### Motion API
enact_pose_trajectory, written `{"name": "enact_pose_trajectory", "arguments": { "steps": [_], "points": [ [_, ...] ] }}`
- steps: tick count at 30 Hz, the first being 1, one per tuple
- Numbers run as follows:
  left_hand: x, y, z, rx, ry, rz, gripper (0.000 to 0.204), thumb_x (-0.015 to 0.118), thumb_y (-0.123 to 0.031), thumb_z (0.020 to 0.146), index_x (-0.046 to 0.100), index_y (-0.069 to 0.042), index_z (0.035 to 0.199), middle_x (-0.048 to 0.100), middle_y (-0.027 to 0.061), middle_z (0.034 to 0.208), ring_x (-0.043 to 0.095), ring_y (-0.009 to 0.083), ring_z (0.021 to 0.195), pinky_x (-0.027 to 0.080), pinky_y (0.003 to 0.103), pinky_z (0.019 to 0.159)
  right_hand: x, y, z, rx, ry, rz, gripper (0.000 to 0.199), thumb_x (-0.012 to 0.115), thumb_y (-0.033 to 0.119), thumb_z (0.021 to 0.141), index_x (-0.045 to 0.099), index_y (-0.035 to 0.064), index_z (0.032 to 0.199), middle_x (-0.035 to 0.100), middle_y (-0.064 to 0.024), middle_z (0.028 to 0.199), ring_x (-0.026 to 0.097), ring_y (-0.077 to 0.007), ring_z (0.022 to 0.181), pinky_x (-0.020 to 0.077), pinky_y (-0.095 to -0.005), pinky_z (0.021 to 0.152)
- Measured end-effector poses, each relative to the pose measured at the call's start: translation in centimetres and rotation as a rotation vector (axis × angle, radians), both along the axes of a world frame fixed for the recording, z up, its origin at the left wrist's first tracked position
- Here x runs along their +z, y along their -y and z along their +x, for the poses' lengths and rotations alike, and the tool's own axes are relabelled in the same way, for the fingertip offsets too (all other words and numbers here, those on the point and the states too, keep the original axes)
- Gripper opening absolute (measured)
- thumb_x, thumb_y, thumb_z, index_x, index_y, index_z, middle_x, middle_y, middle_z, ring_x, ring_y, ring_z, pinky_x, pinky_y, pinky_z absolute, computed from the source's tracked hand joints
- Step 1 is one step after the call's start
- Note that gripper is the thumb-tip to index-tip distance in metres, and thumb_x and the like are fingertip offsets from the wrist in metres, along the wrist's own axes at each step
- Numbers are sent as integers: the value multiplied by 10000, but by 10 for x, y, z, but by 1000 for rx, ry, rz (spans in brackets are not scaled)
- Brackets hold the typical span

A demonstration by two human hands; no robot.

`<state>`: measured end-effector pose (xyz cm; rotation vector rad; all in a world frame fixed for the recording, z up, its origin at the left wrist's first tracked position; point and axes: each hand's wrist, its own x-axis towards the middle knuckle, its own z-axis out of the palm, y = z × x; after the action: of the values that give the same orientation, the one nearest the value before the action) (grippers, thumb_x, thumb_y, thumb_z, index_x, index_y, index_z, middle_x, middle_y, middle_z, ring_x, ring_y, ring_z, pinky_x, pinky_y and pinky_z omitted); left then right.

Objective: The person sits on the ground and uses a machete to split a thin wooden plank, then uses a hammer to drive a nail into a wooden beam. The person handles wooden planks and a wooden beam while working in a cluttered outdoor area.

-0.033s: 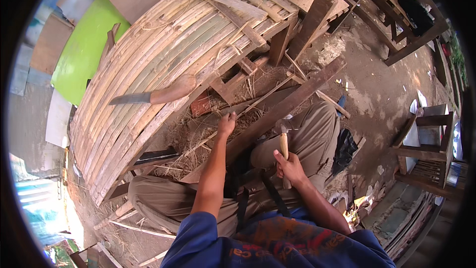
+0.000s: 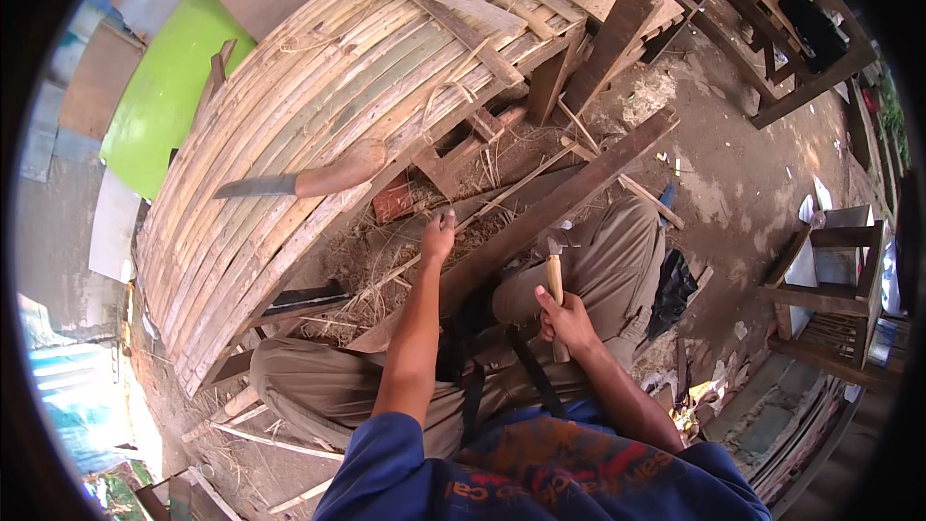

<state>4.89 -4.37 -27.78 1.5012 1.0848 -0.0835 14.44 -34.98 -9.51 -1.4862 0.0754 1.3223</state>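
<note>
Seated, legs in khaki trousers (image 2: pixel 386 396) spread to either side, blue sleeves at the lower edge. Right hand (image 2: pixel 567 320) closed in a fist around the pale wooden handle of a small tool (image 2: pixel 554 275), held upright over the right thigh; metal head just beside the edge of the dark plank (image 2: pixel 569 201), contact not determinable. Left hand (image 2: pixel 439 236) extended forward, fingers curled narrow, resting on or pinching a thin bamboo sliver (image 2: pixel 482 215) beside the near edge of the same plank; exact grasp not determinable. Dark plank lying diagonally across the lap, rising from lower left to upper right. Black straps (image 2: pixel 526 371) hanging between the knees. Dry straw and shavings (image 2: pixel 376 260) heaped ahead of the left hand. Beyond, a broad curved panel of split bamboo slats (image 2: pixel 318 96), bound with cross strips. Machete (image 2: pixel 299 181) with a reddish wooden handle lying flat on the slats, blade pointing left, well apart from both hands. Green sheet (image 2: pixel 164 96) behind the panel at left. Wooden frames (image 2: pixel 830 270) on bare ground at right, black bag (image 2: pixel 672 289) near the right knee.
</note>
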Motion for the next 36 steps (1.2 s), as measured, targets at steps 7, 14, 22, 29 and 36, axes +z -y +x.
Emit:
{"name": "enact_pose_trajectory", "arguments": {
  "steps": [7, 14, 22, 29, 36],
  "points": [
    [-8, 64, -36, -595, -180, 347, 825, 738, -571, 802, 506, -39, 1388, 526, 267, 1402, 492, 419, 1324, 416, 479, 1105, -14, 14, 8, -211, -184, -56, 425, 688, 445, 950, 461, 91, 885, 387, 28, 612, 387, -93, 475, 349, -286, 455],
    [12, 71, -28, -748, -386, 414, 1198, 936, -390, 571, 294, -68, 1531, 308, 263, 1565, 290, 435, 1458, 352, 465, 1175, -14, 16, 14, -237, -187, -91, 410, 633, 469, 978, 472, 95, 1033, 392, 24, 650, 369, -86, 495, 332, -273, 470],
    [1, 26, -40, -574, -240, 65, 1044, 950, -380, 560, 487, -73, 1443, 562, 188, 1404, 531, 327, 1311, 436, 409, 1083, -25, -5, 31, -303, -760, 97, 266, 592, 323, 1004, 486, 84, 1052, 433, 15, 689, 401, -57, 501, 354, -214, 455],
    [-7, 17, -76, -417, -236, 184, 930, 884, -483, 674, 528, -81, 1433, 601, 174, 1375, 569, 325, 1274, 455, 401, 1060, -64, -35, 19, 13, -1048, 37, 296, 595, 287, 992, 503, 14, 1059, 494, 3, 724, 439, -38, 484, 405, -183, 434],
    [6, 33, -62, -521, -366, 310, 851, 823, -549, 732, 562, -77, 1390, 579, 195, 1391, 548, 348, 1296, 454, 434, 1061, -89, -36, 14, -44, -764, -93, 201, 598, 238, 972, 523, 51, 973, 491, 2, 691, 436, -68, 490, 382, -220, 446]
  ]
}}
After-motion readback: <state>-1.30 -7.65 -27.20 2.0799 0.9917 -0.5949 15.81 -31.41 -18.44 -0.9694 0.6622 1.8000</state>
